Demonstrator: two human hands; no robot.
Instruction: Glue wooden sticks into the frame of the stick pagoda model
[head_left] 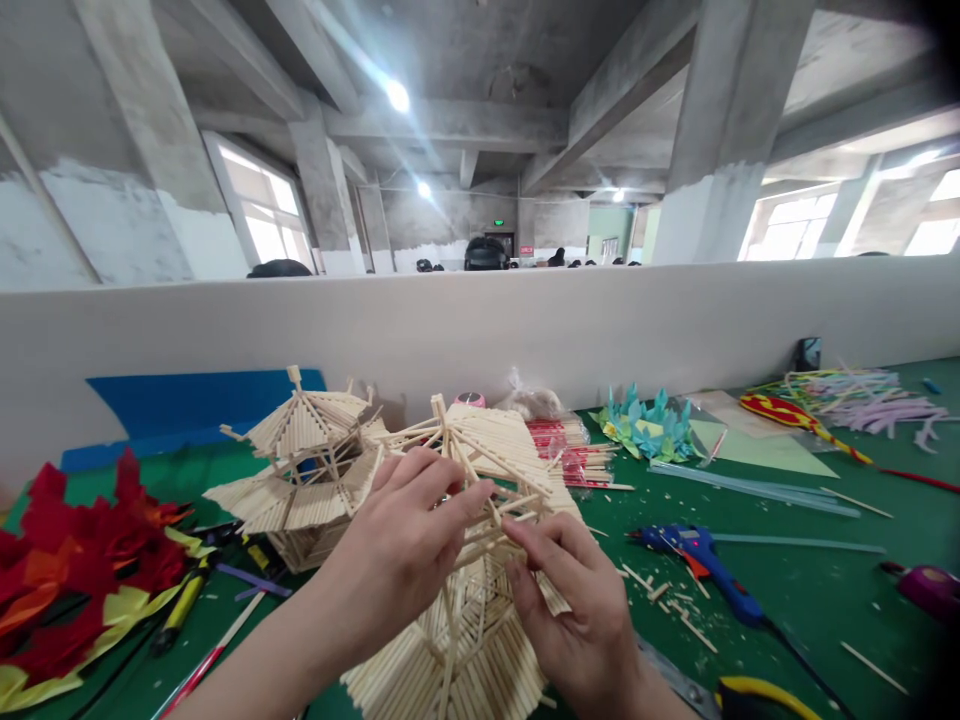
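Note:
A small pavilion model (457,660) of pale wooden sticks stands before me, its pointed roof partly covered with rows of sticks and partly a bare frame. My left hand (416,515) reaches over the roof with curled fingers, gripping the frame near the eave. On the right, my right hand (570,590) has thumb and forefinger closed on a short wooden stick (496,515) at the same eave; its far end is hidden by the fingers. Behind my left hand stands a second stick pavilion (304,440) with tiered roofs.
A blue glue gun (705,560) with its cord lies right, near stick offcuts (675,605) and yellow-handled pliers (757,695). Red paper pieces (82,560) and a yellow craft knife (184,600) lie left. Beyond are a turquoise paper flower (649,425), bagged sticks (562,450) and a white partition (420,335).

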